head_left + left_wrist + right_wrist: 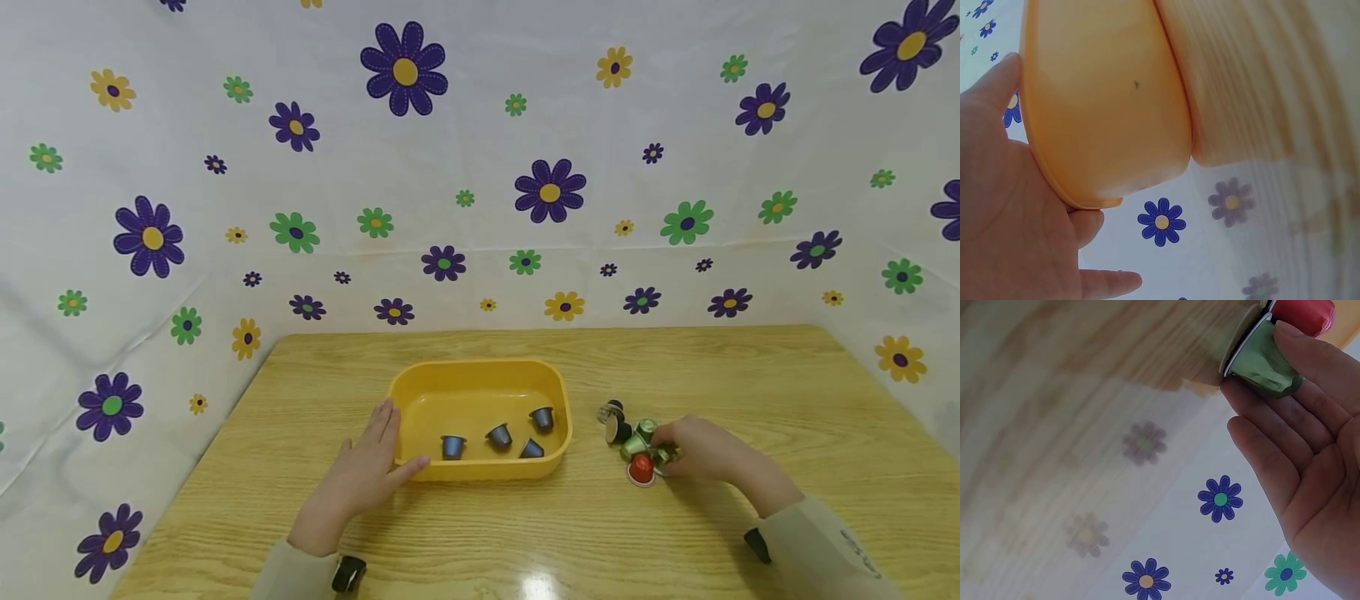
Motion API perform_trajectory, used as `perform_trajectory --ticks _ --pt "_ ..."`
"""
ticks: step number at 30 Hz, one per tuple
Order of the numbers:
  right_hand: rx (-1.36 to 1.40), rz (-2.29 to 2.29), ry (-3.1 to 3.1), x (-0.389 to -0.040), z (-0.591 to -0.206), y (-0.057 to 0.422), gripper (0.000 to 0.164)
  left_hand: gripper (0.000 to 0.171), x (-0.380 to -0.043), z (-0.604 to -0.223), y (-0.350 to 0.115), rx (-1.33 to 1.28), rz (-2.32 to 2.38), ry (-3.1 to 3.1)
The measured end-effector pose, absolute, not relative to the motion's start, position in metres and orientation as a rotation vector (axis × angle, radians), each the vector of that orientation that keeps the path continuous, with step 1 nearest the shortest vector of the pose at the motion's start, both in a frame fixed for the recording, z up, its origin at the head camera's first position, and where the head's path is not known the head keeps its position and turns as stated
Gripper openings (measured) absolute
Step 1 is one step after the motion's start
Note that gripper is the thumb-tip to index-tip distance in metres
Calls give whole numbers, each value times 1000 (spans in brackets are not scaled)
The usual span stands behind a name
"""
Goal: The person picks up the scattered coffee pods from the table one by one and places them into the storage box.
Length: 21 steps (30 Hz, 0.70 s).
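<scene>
My left hand (pixel 363 468) touches the tray (pixel 480 472), thumb spread wide, 4 pods (pixel 498 436) inside, my right hand (pixel 703 452) pinches a green pod (pixel 1266 361), red pod (pixel 1304 315) beside

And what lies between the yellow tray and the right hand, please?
The head view shows bare table beside the yellow tray, then a group of coffee capsules, some green, one red, reaching the right hand.

Nothing legible shows; the dark marks (pixel 859 553) on the right sleeve (pixel 813 542) are too blurred.
</scene>
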State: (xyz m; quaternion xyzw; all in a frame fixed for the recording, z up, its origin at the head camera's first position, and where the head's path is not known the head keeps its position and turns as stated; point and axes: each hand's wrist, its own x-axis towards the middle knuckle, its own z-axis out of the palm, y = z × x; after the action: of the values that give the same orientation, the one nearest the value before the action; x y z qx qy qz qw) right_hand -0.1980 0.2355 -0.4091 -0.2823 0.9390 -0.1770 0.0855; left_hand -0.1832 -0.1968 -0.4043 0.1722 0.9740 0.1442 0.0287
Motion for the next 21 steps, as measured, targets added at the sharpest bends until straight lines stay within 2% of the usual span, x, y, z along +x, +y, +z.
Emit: perform_trajectory --ticks 7,16,21 --pt "-868 -560 2816 -197 -408 241 15 90 -183 -404 -197 533 445 2998" --pt "-848 -691 2856 -193 -399 246 25 91 -183 -406 -198 527 448 2998" --pt "-865 -762 2890 -191 -394 244 26 92 -185 -406 -197 530 434 3001"
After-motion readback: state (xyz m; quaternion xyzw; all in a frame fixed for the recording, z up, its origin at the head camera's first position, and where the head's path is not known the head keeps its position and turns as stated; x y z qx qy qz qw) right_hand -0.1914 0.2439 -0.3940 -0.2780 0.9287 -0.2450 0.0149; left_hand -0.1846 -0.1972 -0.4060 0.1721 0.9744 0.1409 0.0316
